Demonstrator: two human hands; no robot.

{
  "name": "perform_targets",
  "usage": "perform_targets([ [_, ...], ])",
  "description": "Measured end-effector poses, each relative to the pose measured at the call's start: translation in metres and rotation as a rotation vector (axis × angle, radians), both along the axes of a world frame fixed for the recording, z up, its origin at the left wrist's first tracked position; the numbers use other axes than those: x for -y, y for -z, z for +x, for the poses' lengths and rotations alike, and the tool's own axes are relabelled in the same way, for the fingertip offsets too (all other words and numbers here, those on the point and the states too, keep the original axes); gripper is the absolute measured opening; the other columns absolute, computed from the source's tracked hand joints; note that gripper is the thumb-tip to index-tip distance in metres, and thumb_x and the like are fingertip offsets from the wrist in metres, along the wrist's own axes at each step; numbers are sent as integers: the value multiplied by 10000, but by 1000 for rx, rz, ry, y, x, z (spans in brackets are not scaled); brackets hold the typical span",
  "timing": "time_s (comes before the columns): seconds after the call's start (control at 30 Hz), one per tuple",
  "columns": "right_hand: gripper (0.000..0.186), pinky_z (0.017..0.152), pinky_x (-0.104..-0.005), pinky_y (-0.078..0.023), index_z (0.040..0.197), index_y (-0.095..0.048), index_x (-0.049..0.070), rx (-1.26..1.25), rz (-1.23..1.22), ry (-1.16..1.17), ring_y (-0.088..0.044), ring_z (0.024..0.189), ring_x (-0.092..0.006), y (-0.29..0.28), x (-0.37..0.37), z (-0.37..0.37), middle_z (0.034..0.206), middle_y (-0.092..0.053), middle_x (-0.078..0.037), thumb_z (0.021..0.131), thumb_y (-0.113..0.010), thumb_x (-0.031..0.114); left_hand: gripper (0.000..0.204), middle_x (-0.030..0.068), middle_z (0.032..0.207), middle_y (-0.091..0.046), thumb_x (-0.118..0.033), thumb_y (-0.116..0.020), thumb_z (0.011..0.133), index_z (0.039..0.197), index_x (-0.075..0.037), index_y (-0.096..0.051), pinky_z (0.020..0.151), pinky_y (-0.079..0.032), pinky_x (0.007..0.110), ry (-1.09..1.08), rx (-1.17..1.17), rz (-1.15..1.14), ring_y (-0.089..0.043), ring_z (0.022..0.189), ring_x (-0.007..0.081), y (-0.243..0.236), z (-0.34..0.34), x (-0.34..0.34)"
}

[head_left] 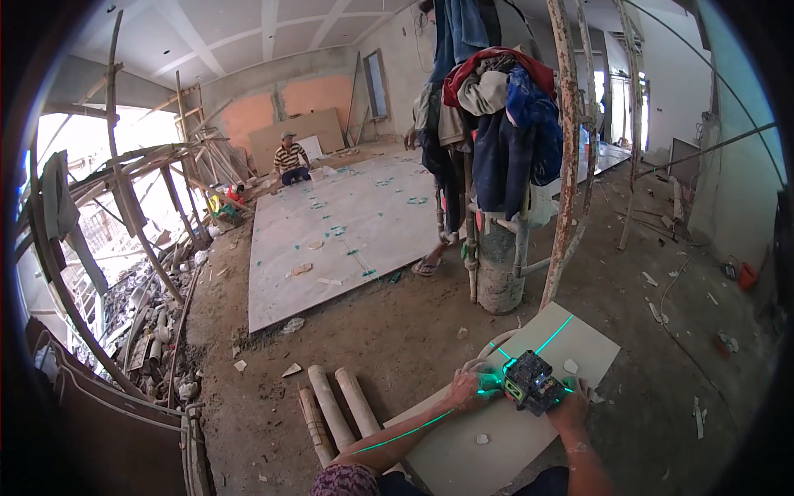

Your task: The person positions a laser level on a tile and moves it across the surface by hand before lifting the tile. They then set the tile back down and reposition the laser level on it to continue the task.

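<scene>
A black laser level point(533, 383) with green trim stands over a pale flat board point(496, 442), throwing bright green lines across the board and along my left forearm. My left hand point(473, 382) is closed on its left side, green light falling on the fingertips. From the other side, my right hand point(572, 405) grips the device with thumb and fingers. Small pale chips, one of them a broken fragment point(571, 365), lie on the board beside the level.
Several pale tubes point(331, 409) lie left of the board. Beyond is a laid tile floor point(331, 240) with green spacers, where a person point(293, 159) in a striped top sits. Clothes point(504, 124) hang over a pillar point(499, 269) near rusty poles point(566, 165). Rubble point(153, 339) lines the left edge.
</scene>
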State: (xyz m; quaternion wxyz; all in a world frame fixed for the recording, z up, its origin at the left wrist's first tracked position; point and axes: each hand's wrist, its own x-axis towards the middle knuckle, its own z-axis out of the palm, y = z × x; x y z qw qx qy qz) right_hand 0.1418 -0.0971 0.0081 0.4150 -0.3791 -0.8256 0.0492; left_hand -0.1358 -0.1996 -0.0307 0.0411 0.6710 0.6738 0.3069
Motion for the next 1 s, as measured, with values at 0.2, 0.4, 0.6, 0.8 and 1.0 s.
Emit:
perform_targets([
  [0.2, 271, 858, -515, -430, 835, -623, 79, -18, -34, 8, -563, 988, -380, -2, 1, -1, 909, -601, -101, 716, -824, 215, 331, 8, 1414, -581, -381, -753, 843, 1163, -295, -760, 1017, -431, 518, -24, 4, 13, -440, 1398, 306, -4, 3, -1],
  [0.4, 219, 947, -541, -410, 844, -688, 78, 39, -84, 30, -564, 1100, -344, -6, 5, -1, 990, -623, -73, 760, -795, 250, 335, 12, 1444, -566, -395, -744, 849, 1171, -303, -758, 1022, -428, 517, -53, 29, -13, -431, 1405, 299, 3, 1, -2],
  [0.6, 211, 942, -530, -413, 857, -698, 84, 41, -74, 39, -571, 1089, -342, -1, 3, 0, 990, -633, -71, 749, -792, 239, 348, 11, 1471, -541, -420, -742, 854, 1185, -316, -753, 1029, -414, 552, -21, 29, -34, -410, 1423, 303, -1, -1, -2],
  [0.8, 206, 934, -523, -414, 836, -687, 84, 39, -66, 22, -576, 1074, -346, -5, 5, 0, 985, -643, -79, 727, -798, 218, 354, 27, 1470, -539, -455, -733, 878, 1190, -288, -755, 1059, -387, 550, -16, 34, -100, -398, 1434, 310, -5, 1, -1],
  [1.0, 213, 927, -524, -413, 836, -680, 83, -11, -68, 29, -573, 1067, -360, 6, -2, 1, 984, -640, -89, 720, -793, 222, 362, 1, 1476, -543, -451, -738, 870, 1204, -312, -749, 1058, -384, 549, -24, 42, -95, -392, 1445, 300, 2, -2, -6],
])
